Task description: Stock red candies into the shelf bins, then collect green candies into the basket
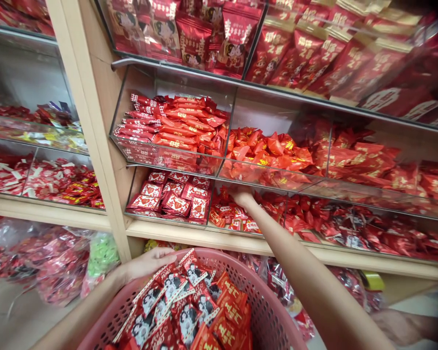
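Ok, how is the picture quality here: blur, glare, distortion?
Head view: basket and middle packets are sharp; top-right packets and the right edge are smeared by blur; the clear bin front shows pale glare; the shelf bows and tilts from wide-lens distortion; the right hand sits in shade, fingers hidden.

Bright, even light from above — glare streaks the clear bins (175,160); the upper right packets (387,63) smear with blur, and shelves (95,121) bow at the edges.

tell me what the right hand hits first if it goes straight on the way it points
Most likely the small red packets in the lower clear bin: the right hand points into that compartment, fingertips hidden under the upper bin. Depth is unclear.
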The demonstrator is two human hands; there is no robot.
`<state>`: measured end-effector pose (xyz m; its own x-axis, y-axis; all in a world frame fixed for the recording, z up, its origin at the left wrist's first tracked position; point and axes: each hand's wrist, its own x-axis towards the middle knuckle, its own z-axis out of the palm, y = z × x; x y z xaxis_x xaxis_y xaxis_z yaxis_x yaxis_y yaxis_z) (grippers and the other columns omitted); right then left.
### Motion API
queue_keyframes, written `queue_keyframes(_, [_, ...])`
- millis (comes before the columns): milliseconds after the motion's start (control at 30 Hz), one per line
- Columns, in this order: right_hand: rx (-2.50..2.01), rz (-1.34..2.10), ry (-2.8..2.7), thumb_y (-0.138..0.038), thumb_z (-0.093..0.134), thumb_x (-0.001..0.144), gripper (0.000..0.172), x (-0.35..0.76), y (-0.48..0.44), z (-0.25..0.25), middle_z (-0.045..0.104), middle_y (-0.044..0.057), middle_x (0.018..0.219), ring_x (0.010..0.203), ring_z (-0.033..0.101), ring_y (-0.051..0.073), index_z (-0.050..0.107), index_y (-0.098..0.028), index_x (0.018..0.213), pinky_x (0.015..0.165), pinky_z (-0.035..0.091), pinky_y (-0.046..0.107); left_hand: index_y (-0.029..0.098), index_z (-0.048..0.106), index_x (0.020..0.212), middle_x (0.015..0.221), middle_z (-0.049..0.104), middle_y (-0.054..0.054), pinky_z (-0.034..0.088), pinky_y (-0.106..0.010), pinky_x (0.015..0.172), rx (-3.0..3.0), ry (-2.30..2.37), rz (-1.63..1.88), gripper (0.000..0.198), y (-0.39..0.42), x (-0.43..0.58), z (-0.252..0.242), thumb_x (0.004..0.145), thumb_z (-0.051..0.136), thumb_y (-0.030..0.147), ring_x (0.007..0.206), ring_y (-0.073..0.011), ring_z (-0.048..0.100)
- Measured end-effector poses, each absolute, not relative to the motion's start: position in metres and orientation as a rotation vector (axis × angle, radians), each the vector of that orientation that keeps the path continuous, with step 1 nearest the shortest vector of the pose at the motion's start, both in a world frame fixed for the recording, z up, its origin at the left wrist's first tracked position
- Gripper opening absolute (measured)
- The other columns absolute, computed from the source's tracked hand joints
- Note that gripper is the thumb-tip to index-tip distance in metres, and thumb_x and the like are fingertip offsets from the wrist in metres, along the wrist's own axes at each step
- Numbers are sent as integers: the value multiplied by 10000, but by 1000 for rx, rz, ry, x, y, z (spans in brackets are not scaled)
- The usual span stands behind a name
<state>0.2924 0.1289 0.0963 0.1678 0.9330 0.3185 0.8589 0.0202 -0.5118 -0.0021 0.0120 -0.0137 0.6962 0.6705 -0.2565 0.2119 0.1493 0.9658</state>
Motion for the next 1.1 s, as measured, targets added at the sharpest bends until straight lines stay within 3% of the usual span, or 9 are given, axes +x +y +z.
queue_keyframes(267, [-1563,253,-1510,-274,501,766,163,289,117,88,655,57,699,695,607,208,500,-205,618,589,433,279,181,641,1017,993,684,-19,415,-280,816,1406,840,435,515,8,-3,-14,709,585,590,903,-194,588])
queue_keyframes(367, [-1487,343,-1454,-298,464,789,180,289,101,88,627,31,610,568,579,170,491,-202,640,520,421,261,169,646,961,936,685,-9,418,-266,782,1420,847,449,484,8,-4,-14,708,594,578,866,-181,587])
queue_keyframes(500, [-1287,731,-1185,-321,583,738,176,285,60,90,567,-30,494,426,482,104,462,-199,700,447,380,217,168,637,986,951,682,-12,417,-269,791,1427,841,431,502,9,-4,-13,706,592,583,876,-183,584])
queue_keyframes(633, [-1002,1178,-908,-348,711,654,308,277,10,89,551,-62,518,494,523,84,449,-200,724,459,392,173,181,632,1024,978,684,-13,423,-286,815,1390,829,416,528,8,-2,-11,691,603,589,895,-191,587])
queue_keyframes(767, [-931,1462,-682,-324,692,697,226,265,-26,79,578,-49,602,454,459,42,533,-179,767,397,339,140,183,648,1006,938,694,-5,428,-289,812,1369,817,435,495,8,-2,-12,698,613,569,866,-188,596])
queue_keyframes(900, [-980,1615,-571,-294,666,722,162,256,-45,70,610,-18,656,419,395,29,577,-159,740,334,250,141,199,619,1099,1027,684,-27,431,-305,838,1329,753,420,510,8,-3,-15,730,595,550,912,-198,602])
queue_keyframes(1100, [-1040,1726,-304,-319,587,800,164,261,-68,61,585,-25,590,486,494,53,588,-169,733,480,427,162,191,599,1124,1069,669,-33,423,-302,853,1324,760,405,517,4,-4,-11,746,582,544,944,-201,593])
